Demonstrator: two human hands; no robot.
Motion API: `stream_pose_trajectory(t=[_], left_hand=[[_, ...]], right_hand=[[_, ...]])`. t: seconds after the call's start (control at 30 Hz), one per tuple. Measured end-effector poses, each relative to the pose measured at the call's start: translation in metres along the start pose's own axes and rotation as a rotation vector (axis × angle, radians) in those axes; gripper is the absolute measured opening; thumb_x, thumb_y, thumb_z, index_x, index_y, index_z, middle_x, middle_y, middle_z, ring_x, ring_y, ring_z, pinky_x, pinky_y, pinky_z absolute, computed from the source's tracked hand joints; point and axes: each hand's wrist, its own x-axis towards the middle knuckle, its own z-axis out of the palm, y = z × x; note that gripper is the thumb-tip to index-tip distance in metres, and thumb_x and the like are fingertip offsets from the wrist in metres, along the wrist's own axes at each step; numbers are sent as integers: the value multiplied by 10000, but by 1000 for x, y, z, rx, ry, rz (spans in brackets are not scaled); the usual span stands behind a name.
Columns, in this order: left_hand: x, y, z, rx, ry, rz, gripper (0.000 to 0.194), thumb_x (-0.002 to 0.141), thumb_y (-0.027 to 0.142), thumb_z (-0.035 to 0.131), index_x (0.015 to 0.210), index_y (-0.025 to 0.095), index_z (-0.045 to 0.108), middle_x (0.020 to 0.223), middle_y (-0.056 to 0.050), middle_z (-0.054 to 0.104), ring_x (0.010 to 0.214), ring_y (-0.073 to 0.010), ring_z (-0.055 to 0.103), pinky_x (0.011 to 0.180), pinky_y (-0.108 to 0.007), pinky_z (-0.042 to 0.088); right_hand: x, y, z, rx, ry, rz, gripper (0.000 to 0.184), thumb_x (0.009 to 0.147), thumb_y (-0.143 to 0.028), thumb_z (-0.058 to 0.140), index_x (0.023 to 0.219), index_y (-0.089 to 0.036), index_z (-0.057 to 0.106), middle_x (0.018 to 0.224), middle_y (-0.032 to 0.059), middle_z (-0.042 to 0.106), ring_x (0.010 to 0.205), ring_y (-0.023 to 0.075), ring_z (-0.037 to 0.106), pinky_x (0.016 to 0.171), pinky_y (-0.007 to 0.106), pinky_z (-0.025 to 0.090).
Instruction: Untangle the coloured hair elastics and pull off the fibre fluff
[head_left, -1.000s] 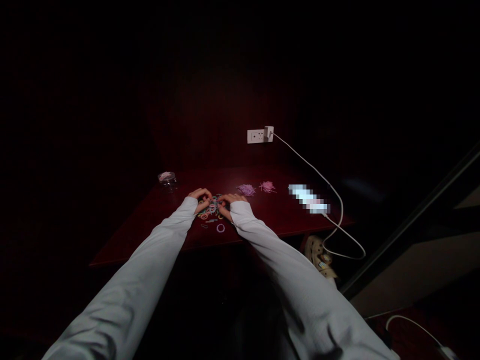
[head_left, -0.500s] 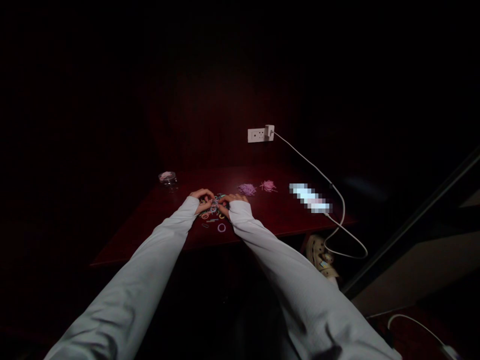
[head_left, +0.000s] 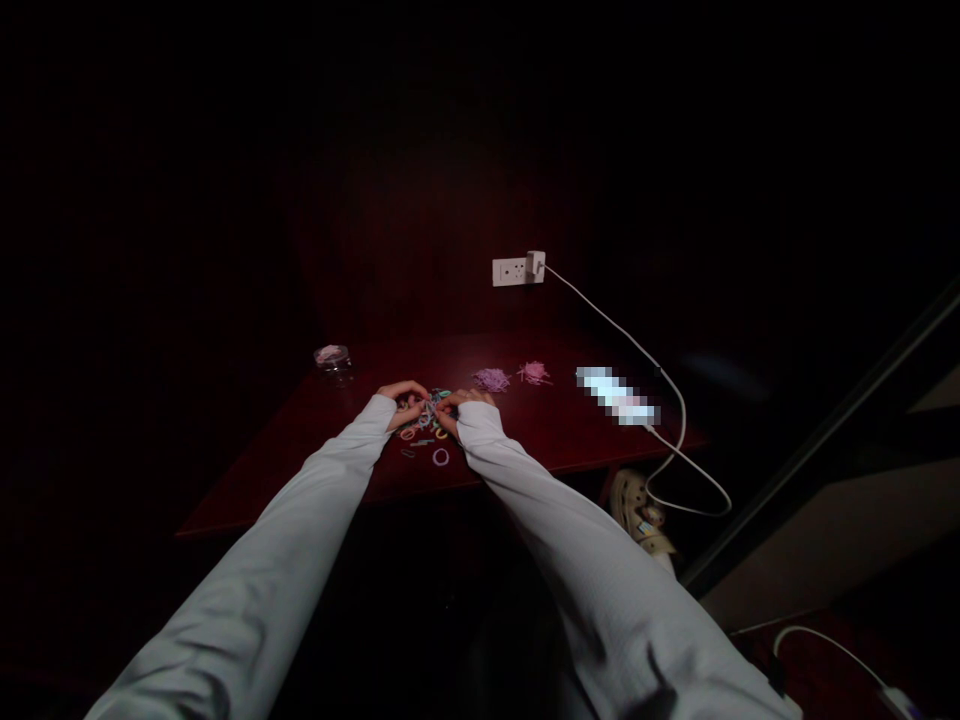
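Note:
A mixed heap of small coloured hair ties point(head_left: 425, 420) lies near the front of the dark red table point(head_left: 300, 460). At its left side is my left hand point(head_left: 403, 397), fingers curled and thumb turned inward. My right hand point(head_left: 455, 402) bends in from the opposite side, fingertips drawn together. Between the two sets of fingertips shows something small and pale, too small to make out. A lilac ring-shaped hair tie point(head_left: 441, 457) and a thin dark loop point(head_left: 407, 453) lie apart in front of the heap.
Beyond my right hand sit a purple pile point(head_left: 491, 379) and a pink pile point(head_left: 534, 373) of thin bands. A clear round container point(head_left: 333, 358) stands at the back left. A lit, blurred-out phone point(head_left: 616, 395) charges by a white cable point(head_left: 609, 318) from the wall socket point(head_left: 517, 270).
The view has shifted slightly, so everything sits a little further left. My hands remain over the heap, with only small finger movements.

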Motion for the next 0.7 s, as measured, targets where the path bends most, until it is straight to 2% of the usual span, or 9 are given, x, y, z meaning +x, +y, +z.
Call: stream_pose_trajectory(t=[0.17, 0.33, 0.5, 0.6, 0.7], left_hand=[[0, 1, 1, -11, 2, 15, 270, 762, 390, 657, 882, 171, 757, 670, 5, 628, 565, -112, 495, 538, -209, 387], [1, 6, 3, -28, 60, 1, 253, 730, 340, 651, 911, 187, 738, 649, 19, 637, 577, -122, 500, 545, -211, 380], [-5, 12, 6, -23, 44, 27, 254, 793, 315, 622, 985, 185, 726, 844, -21, 749, 645, -127, 539, 619, -224, 421], [-9, 15, 7, -21, 41, 60, 247, 823, 308, 613, 1008, 178, 710, 899, -33, 756, 669, -130, 540, 671, -235, 452], [-10, 18, 6, 19, 20, 95, 240, 829, 296, 609, 1013, 180, 710, 932, -35, 748, 700, -141, 551, 721, -253, 476]], right_hand=[[0, 1, 1, -5, 9, 12, 169, 981, -329, 640, 1046, -252, 776, 1081, 25, 773, 1121, 203, 609, 1006, 337, 354], [5, 9, 5, -20, 42, 6, 136, 959, -316, 658, 1010, -269, 775, 1066, 11, 771, 1105, 198, 621, 987, 331, 364], [13, 34, -5, -104, 79, 106, 153, 961, -312, 636, 998, -260, 775, 1104, 36, 774, 1122, 231, 621, 1012, 375, 375], [13, 53, -16, -146, 159, 144, 202, 983, -300, 591, 1059, -241, 768, 1156, 74, 768, 1154, 251, 616, 1025, 389, 380], [12, 67, -25, -209, 151, 232, 226, 988, -287, 576, 1063, -197, 769, 1202, 130, 753, 1208, 289, 610, 1070, 423, 362]])
